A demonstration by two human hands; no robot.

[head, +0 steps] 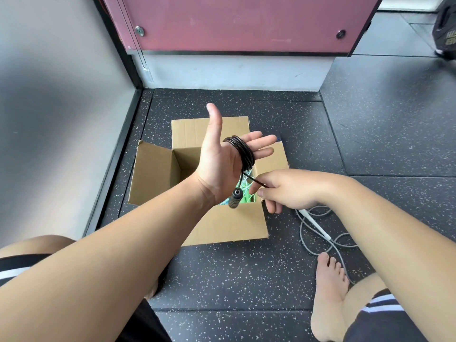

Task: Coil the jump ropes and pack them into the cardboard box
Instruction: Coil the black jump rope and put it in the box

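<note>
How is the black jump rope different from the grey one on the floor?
The black jump rope is wound tightly round the left hand's fingers; the grey jump rope lies in loose loops on the floor. The right hand pinches the black rope; no hand holds the grey one. The black rope's handle is ribbed; the grey rope's handle is white and smooth. Neither is in the cardboard box yet.

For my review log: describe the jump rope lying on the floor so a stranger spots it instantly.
Start at the open cardboard box on the dark speckled floor. Just right of it, a grey jump rope lies in loose loops. Unlike the black rope wound round the left hand, it is pale, white-handled and uncoiled.
</note>
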